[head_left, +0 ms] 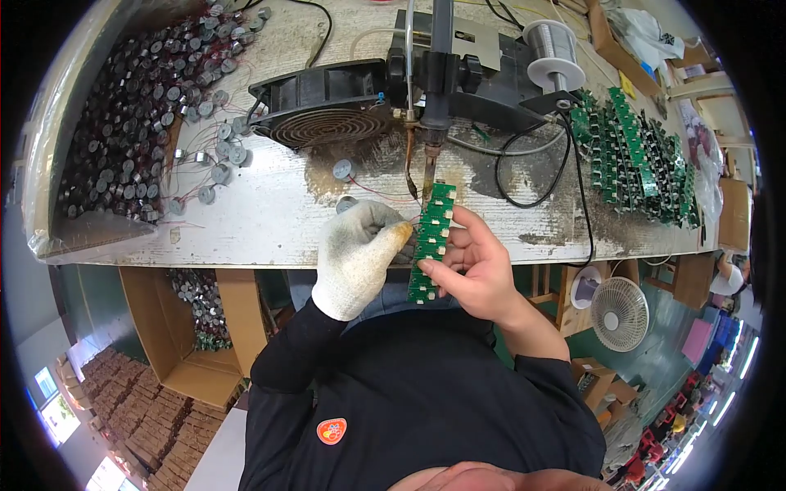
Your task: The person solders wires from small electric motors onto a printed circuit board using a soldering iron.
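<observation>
My right hand (pixel 479 266), bare, grips a strip of green circuit boards (pixel 431 245) between thumb and fingers. The strip stands nearly upright in the view, small pale connectors along its right edge. My left hand (pixel 360 254), in a white knit glove with a stained thumb tip, is closed in a pinch at the strip's left edge, on thin reddish wires that are partly hidden. Directly above the strip's far end is a soldering iron tip (pixel 429 168), with a thin solder feed tube (pixel 410 155) beside it. Contact between tip and board cannot be made out.
Small round motors (pixel 342 169) with red wires lie near my glove; a large heap of motors (pixel 155 106) fills the left. A black cooling fan (pixel 327 106), solder spool (pixel 552 49) and looping black cable (pixel 532 200) stand behind. More green boards (pixel 634 155) are piled right. A cardboard box (pixel 237 319) sits below the table edge.
</observation>
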{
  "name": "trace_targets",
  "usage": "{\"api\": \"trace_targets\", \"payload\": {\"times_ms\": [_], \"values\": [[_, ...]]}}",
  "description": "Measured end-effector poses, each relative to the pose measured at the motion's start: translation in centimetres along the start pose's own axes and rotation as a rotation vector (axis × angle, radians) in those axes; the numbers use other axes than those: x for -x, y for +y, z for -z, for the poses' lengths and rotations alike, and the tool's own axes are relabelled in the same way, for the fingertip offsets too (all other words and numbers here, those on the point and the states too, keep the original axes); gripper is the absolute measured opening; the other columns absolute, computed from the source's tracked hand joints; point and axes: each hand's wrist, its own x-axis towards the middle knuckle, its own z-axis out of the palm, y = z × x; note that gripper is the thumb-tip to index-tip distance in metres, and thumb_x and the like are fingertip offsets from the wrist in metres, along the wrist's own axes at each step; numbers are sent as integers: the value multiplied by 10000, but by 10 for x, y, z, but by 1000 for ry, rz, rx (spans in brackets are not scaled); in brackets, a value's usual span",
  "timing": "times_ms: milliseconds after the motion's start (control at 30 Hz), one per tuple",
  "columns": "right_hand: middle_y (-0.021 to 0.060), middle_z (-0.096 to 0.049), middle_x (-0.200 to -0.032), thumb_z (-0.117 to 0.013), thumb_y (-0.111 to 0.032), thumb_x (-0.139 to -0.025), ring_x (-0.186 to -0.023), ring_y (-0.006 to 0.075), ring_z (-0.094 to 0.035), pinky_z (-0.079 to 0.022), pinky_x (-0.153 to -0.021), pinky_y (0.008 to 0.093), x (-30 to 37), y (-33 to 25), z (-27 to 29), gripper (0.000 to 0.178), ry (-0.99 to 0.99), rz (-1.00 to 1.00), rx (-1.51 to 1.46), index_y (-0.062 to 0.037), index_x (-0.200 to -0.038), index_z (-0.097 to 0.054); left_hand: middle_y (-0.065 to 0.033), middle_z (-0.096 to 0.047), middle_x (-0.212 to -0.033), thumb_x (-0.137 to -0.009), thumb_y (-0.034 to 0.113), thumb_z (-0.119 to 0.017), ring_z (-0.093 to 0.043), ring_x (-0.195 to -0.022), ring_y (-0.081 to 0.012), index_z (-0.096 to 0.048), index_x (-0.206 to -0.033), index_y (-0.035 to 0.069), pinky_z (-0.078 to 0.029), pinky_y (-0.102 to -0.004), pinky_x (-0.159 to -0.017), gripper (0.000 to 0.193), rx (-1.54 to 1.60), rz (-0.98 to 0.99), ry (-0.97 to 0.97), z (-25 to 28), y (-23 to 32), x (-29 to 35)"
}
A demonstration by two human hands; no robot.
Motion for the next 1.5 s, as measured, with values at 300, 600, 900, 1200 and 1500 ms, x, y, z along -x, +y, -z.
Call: {"api": "trace_targets", "payload": {"times_ms": [300,600,900,1200,1500], "values": [[103,-621,-895,-663,23,-820,-616,77,-596,-453,-495,196,4,-1,1,621,-18,16,27,40,-1325,-303,-53,-628,-753,-850,102,-608,-566,-688,-76,-618,-850,-47,-449,-227,-603,149,-61,-88,36,-1,-2,-6],[108,-630,-924,-652,31,-826,-630,77,-598,-452,-493,194,3,-6,-1,605,-16,22,-7,36,-1322,-306,-46,-612,-729,-843,95,-609,-548,-673,-78,-612,-840,-39,-440,-230,-601,134,48,-50,23,-2,-1,-8],[110,-611,-965,-615,80,-828,-651,79,-597,-475,-491,193,1,-3,3,616,-58,7,18,19,-1351,-295,-45,-611,-730,-849,97,-603,-547,-665,-75,-603,-837,-43,-439,-224,-591,140,74,-42,39,-4,-5,-10],[92,-594,-884,-654,41,-819,-605,97,-579,-471,-468,219,1,-3,-1,645,53,-10,-12,19,-1350,-289,-114,-577,-950,-772,80,-699,-601,-745,-139,-565,-1000,-24,-494,-254,-655,284,-310,-315,60,17,-11,-2],[131,-597,-1026,-572,66,-854,-657,86,-580,-464,-436,189,-12,-1,5,591,109,56,-61,45,-1366,-277,-164,-606,-952,-751,65,-702,-625,-721,-227,-592,-1040,-15,-497,-303,-661,320,-457,-592,562,112,-1,-32]]}}
